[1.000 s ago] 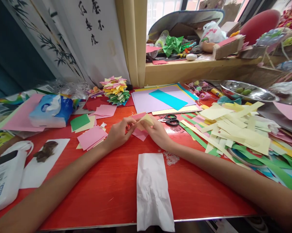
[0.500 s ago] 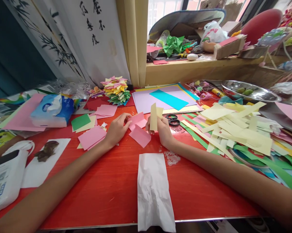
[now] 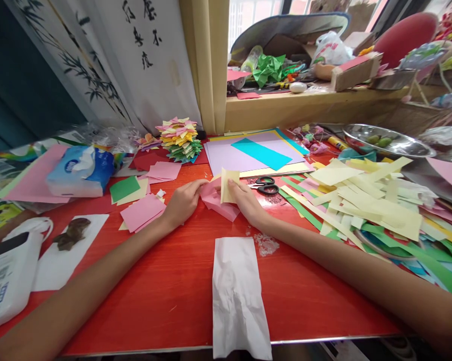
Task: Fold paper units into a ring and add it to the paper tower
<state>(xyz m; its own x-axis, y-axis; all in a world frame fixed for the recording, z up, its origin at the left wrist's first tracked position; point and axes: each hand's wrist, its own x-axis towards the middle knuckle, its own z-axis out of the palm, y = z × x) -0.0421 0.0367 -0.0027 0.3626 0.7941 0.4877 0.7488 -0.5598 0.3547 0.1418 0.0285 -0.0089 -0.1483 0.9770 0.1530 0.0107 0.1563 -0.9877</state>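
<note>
Above the red table [image 3: 154,301], my right hand [image 3: 250,203] grips an upright pale yellow paper piece [image 3: 230,184], thumb on its near face. My left hand [image 3: 184,203] has its fingertips closed at the upper left edge of pink paper [image 3: 215,196]. The pink paper stands partly raised between the hands, and the yellow piece covers some of it. Another pink flap [image 3: 228,211] slants below my right fingers, most of which are hidden. Beside my left wrist lies a stack of pink paper pieces [image 3: 142,213]. Black-handled scissors [image 3: 268,186] rest beyond my right hand.
Pale yellow paper strips [image 3: 372,200] pile up on the right. A white paper sheet [image 3: 239,296] hangs over the near edge. Behind are a layered paper stack [image 3: 180,143] and coloured sheets [image 3: 221,155]; a tissue pack [image 3: 81,173] sits left.
My right hand has moved left with the yellow paper, now in front of the pink paper. My left fingers have reached the pink paper, which is lifted more upright.
</note>
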